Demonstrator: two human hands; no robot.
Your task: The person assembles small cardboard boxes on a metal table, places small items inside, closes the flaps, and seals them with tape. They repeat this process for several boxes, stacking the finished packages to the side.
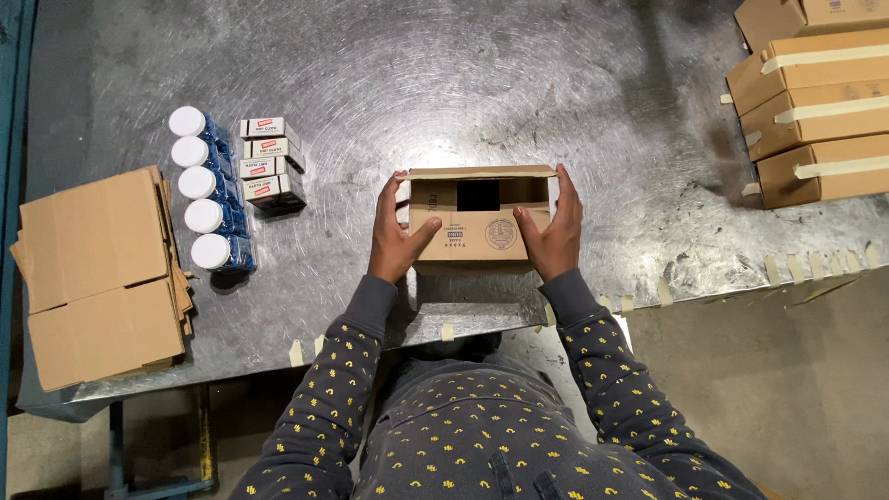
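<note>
- Small cardboard box (480,222) near the front edge of a scuffed metal table (444,83), directly ahead of the body, top partly open with a dark gap between the flaps.
- Left hand (393,236) wrapped around the box's left end: fingers up along the side, thumb laid across the near flap, in firm contact.
- Right hand (556,231) clasped on the box's right end the same way, fingers along the side wall and thumb pressing the near flap.
- Both sleeves dark grey with small yellow marks.
- To the left, well apart from the box: 5 blue bottles with white caps (206,190) in a column, lying close together.
- Just beside those bottles, on their right: 4 small white cartons (269,162) stacked in a tight column.
- Further left, at the table's edge: a pile of flattened cardboard sheets (97,278), overhanging the table slightly.
- Far right corner: a cluster of closed brown boxes sealed with pale tape (815,102), touching one another.
- Short strips of pale tape (815,264) stuck in a row along the table's right front edge, a few more below the held box.
</note>
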